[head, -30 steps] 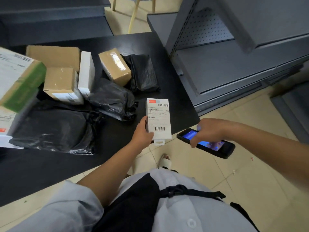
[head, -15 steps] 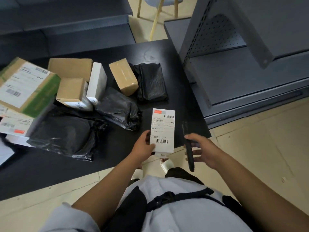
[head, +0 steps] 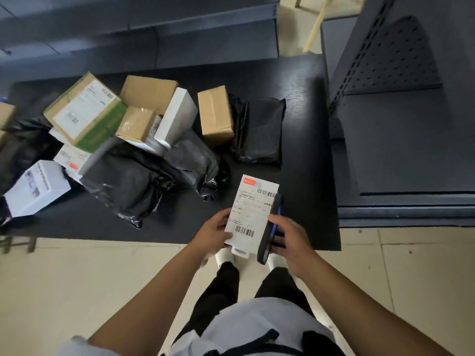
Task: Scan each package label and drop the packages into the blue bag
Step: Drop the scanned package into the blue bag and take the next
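1. My left hand (head: 214, 233) grips the white package (head: 250, 214) by its left edge, label up, above the near edge of the black table (head: 305, 124).
2. My right hand (head: 289, 238) grips the scanner (head: 268, 232), held edge-on and touching the package's right side.
3. Remaining boxes and black bags (head: 128, 183) lie on the table, left of the held package.

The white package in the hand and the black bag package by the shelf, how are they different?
The white package is a stiff flat box; the black bag package is soft, wrinkly plastic. The white package shows a label with barcodes; the black bag package shows none. The left hand holds the white package up; the black bag package lies on the table. Both are parcels.
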### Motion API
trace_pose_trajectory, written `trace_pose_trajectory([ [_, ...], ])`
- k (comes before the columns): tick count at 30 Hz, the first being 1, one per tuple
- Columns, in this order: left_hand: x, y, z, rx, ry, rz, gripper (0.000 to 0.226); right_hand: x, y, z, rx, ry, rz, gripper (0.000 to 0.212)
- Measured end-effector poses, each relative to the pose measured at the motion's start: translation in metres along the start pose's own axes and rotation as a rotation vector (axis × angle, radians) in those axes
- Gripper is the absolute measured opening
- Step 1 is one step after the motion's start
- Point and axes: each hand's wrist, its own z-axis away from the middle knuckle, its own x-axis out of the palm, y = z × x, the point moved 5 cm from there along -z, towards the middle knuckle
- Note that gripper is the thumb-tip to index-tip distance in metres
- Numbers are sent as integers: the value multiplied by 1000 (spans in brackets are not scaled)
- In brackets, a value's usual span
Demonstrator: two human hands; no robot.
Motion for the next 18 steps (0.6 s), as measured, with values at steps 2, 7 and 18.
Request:
trace_pose_trajectory([
  [2,-1,2,3,-18,8,8,63,2,-2,-1,-8,-21,5,24],
  [7,-9,4,23,23,32,40,65,7,-8,9,-57,-74,64,25],
  [18,-94,-14,100,297,66,267,56,99,-38,78,-272,-188,270,31],
])
